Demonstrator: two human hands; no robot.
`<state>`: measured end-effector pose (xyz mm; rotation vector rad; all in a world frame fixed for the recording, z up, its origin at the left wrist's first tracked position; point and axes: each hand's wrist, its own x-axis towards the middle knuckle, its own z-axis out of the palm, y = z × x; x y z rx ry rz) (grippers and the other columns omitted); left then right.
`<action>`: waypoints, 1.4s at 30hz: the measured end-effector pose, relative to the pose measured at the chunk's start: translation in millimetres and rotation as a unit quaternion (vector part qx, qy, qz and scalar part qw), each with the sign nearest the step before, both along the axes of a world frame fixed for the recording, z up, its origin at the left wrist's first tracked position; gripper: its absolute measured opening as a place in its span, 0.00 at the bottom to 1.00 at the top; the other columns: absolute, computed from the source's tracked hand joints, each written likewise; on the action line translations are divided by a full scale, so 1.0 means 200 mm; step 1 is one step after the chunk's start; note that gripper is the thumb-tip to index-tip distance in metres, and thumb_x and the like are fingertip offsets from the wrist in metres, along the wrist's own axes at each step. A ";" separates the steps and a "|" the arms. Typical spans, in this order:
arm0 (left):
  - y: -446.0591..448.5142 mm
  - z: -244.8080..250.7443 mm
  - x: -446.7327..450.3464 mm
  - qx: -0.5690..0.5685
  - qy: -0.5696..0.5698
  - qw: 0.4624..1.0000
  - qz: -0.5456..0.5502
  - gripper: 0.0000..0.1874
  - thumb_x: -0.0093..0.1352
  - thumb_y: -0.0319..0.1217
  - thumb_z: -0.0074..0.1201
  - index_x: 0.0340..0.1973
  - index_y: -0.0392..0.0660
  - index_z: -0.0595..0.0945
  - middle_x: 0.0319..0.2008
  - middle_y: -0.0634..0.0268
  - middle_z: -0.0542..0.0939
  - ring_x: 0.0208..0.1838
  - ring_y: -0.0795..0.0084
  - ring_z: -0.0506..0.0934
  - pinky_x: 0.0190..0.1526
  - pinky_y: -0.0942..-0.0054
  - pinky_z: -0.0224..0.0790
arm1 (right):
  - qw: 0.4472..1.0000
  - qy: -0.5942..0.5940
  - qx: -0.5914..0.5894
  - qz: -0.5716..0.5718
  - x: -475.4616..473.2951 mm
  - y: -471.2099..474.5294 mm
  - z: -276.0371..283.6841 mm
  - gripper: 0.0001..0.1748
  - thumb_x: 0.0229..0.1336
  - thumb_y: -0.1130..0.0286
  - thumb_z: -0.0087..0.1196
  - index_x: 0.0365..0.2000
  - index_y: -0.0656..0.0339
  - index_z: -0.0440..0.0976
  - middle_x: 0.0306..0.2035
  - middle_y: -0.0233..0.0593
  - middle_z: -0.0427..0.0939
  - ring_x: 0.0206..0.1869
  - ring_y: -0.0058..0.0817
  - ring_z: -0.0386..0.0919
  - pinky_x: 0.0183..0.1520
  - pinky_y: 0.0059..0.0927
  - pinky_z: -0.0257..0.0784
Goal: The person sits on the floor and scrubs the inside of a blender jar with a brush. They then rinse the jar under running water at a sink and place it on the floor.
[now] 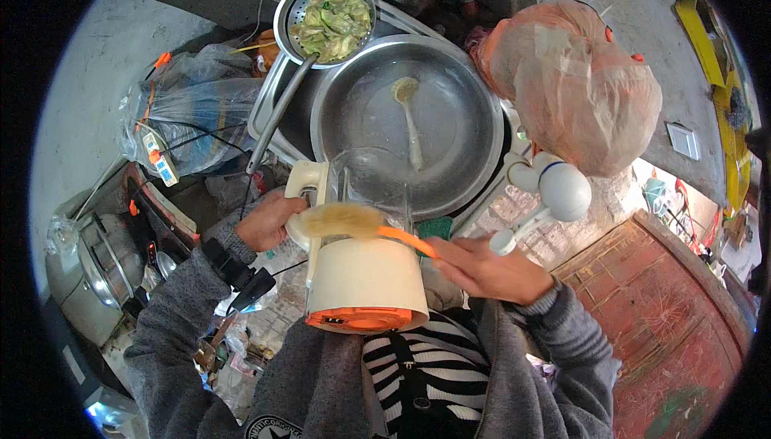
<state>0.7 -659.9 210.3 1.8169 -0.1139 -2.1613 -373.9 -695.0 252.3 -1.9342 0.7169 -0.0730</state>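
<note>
My left hand (268, 222) grips the cream handle of a blender-type jug (368, 273), which has a clear upper vessel, a cream lower body and an orange underside. The jug is tilted, its clear end over the large metal basin (355, 138) and its orange end towards my body. In my right hand (491, 267) is the orange handle of a brush (343, 221). Its tan head is blurred and lies across the jug beside the handle; contact is hard to tell. Inside the basin lies a pale long-handled utensil (409, 110) with a tan head, in what looks like shallow water.
A perforated metal strainer (280, 35) holding green leaves rests at the basin's upper left, its handle (280, 113) pointing towards me. Plastic-covered bundles (578, 89) flank the basin. White plastic pieces (563, 192) stand near my right hand. A power strip (161, 162) hangs left; a red wooden panel (656, 306) lies right.
</note>
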 end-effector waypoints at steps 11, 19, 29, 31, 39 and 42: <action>0.02 -0.02 0.04 0.029 -0.031 0.998 -0.034 0.04 0.61 0.25 0.49 0.27 0.37 0.77 0.25 0.62 0.77 0.29 0.72 0.76 0.34 0.74 0.68 | 0.991 0.100 0.077 -0.052 -0.36 0.18 0.10 0.16 0.62 0.66 0.53 0.48 0.62 0.73 0.26 0.46 0.78 0.23 0.45 0.77 0.26 0.42 0.73; -0.05 0.08 -0.09 0.019 -0.052 0.996 -0.075 0.05 0.60 0.25 0.50 0.27 0.36 0.78 0.25 0.65 0.76 0.27 0.75 0.75 0.31 0.76 0.67 | 0.995 -0.019 -0.068 0.068 -0.02 -0.02 -0.04 0.15 0.62 0.62 0.53 0.43 0.64 0.74 0.22 0.45 0.76 0.18 0.41 0.74 0.20 0.40 0.68; -0.04 0.02 -0.09 -0.009 -0.043 0.996 -0.081 0.09 0.61 0.27 0.51 0.31 0.33 0.79 0.27 0.58 0.79 0.27 0.69 0.78 0.29 0.71 0.73 | 0.993 0.095 -0.030 0.060 -0.25 -0.03 0.07 0.15 0.62 0.62 0.53 0.42 0.62 0.74 0.21 0.41 0.75 0.19 0.41 0.74 0.22 0.39 0.69; -0.08 0.03 -0.11 -0.022 -0.047 0.994 -0.096 0.09 0.62 0.28 0.50 0.32 0.32 0.79 0.27 0.58 0.79 0.27 0.71 0.78 0.27 0.73 0.73 | 0.985 0.099 -0.062 0.129 -0.13 -0.08 0.05 0.15 0.62 0.62 0.53 0.43 0.62 0.75 0.23 0.43 0.75 0.23 0.43 0.76 0.25 0.38 0.72; -0.14 0.10 -0.23 -0.048 -0.052 0.991 -0.116 0.18 0.74 0.39 0.45 0.50 0.37 0.76 0.31 0.67 0.79 0.27 0.80 0.76 0.29 0.78 0.71 | 0.984 0.097 -0.087 0.123 0.00 -0.22 0.12 0.14 0.65 0.60 0.50 0.39 0.60 0.75 0.23 0.43 0.77 0.22 0.41 0.77 0.23 0.39 0.70; -0.15 0.08 -0.24 -0.048 -0.051 0.988 -0.136 0.21 0.75 0.42 0.43 0.52 0.37 0.75 0.33 0.67 0.79 0.28 0.79 0.76 0.30 0.77 0.72 | 0.984 0.098 -0.118 0.089 0.00 -0.27 -0.02 0.14 0.66 0.59 0.48 0.37 0.59 0.75 0.21 0.45 0.77 0.24 0.44 0.77 0.26 0.42 0.71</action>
